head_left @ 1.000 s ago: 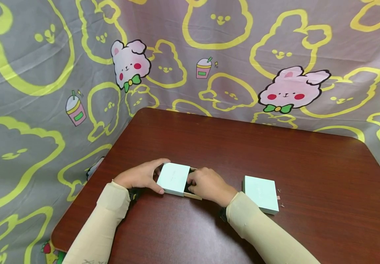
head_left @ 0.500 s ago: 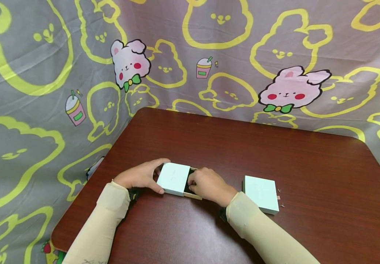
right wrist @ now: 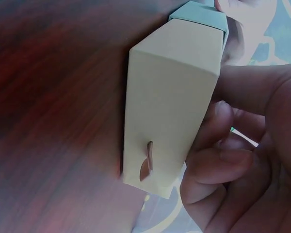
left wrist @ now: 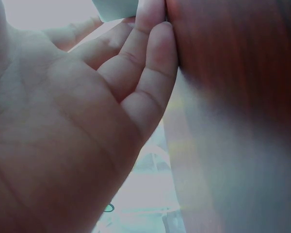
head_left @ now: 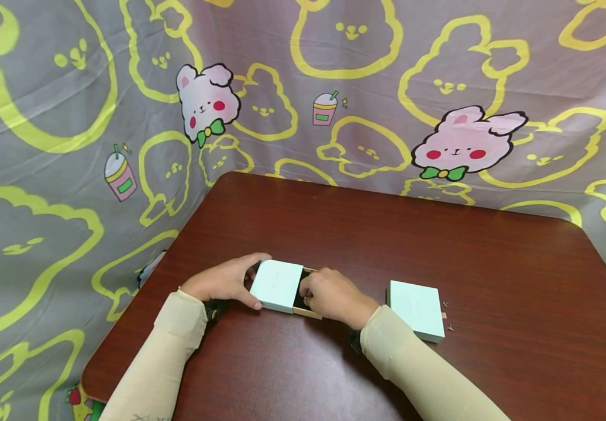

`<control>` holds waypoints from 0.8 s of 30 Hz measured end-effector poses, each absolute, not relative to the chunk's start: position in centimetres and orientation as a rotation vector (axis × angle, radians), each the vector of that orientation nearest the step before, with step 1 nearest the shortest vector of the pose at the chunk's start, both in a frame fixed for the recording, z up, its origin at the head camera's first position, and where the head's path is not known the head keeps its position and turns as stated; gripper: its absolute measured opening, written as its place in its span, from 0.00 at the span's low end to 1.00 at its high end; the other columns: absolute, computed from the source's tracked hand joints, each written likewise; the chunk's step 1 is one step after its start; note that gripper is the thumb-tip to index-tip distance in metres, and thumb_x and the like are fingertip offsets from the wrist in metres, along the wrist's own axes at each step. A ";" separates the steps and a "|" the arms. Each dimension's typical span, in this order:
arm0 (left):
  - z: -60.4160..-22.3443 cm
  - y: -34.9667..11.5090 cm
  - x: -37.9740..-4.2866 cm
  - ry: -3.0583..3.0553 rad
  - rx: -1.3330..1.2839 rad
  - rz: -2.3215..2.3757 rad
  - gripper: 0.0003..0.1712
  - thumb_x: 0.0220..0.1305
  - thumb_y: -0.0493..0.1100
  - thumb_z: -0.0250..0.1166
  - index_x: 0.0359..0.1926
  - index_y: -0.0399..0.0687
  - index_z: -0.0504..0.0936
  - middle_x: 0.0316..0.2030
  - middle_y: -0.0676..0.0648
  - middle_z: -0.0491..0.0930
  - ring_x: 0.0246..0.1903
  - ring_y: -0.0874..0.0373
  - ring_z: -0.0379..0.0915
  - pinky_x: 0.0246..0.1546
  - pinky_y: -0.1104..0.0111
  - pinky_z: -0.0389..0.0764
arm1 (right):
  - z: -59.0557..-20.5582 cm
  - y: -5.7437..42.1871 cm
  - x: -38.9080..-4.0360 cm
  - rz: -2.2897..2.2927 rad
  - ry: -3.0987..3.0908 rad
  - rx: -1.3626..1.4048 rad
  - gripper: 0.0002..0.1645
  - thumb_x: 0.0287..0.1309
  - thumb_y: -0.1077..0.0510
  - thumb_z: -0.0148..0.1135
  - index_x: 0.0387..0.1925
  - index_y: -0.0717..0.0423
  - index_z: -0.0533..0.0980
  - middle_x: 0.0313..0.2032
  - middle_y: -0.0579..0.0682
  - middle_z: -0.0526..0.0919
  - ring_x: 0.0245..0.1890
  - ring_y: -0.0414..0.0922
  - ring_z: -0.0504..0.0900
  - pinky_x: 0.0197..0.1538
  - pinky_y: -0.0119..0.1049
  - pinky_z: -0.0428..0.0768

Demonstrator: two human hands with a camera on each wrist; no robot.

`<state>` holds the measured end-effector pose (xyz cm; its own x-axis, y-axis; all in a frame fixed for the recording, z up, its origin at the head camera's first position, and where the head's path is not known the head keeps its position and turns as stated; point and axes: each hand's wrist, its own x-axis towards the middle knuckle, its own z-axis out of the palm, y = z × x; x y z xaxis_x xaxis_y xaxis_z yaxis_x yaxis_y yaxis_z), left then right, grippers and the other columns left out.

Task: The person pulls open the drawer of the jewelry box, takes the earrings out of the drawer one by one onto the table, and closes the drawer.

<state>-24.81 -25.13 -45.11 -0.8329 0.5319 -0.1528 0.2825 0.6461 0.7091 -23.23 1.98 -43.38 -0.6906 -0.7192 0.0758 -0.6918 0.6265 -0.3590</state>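
A pale mint slide-out box sits on the table, its sleeve to the left and its cream drawer pulled partway out to the right. My left hand grips the sleeve's left end, thumb at the near side and fingers at the far side. Curled fingers of my right hand dip into the drawer's dark interior; their tips, and anything between them, are hidden. In the right wrist view, a small ribbon pull sticks out of the drawer's end. Only a corner of the sleeve shows in the left wrist view.
A second mint box, shut, lies right of the hands, partly behind the right forearm. A pinkish tab and small bits lie beside it. The brown table meets a cartoon-printed curtain behind and at left.
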 end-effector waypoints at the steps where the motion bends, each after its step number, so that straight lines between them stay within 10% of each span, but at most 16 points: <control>1: -45.1 -25.1 -24.8 2.519 0.649 0.999 0.60 0.35 0.49 0.85 0.69 0.46 0.62 0.48 0.51 0.73 0.42 0.56 0.72 0.41 0.63 0.76 | -43.4 2.0 -23.2 -0.562 2.762 -1.203 0.12 0.47 0.66 0.65 0.18 0.45 0.78 0.17 0.35 0.72 0.17 0.36 0.67 0.23 0.31 0.70; 24: -45.0 -25.2 -24.8 2.504 0.656 1.013 0.59 0.35 0.49 0.84 0.69 0.46 0.62 0.48 0.50 0.73 0.42 0.55 0.72 0.41 0.62 0.76 | -42.9 2.1 -23.3 -0.501 2.787 -1.236 0.10 0.52 0.62 0.67 0.22 0.45 0.80 0.19 0.35 0.74 0.20 0.36 0.71 0.27 0.32 0.72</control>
<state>-24.81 -25.15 -44.98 -0.8273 0.5407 -0.1526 0.2825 0.6351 0.7189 -23.25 2.13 -42.89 -0.6789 -0.7295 0.0831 -0.7128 0.6276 -0.3131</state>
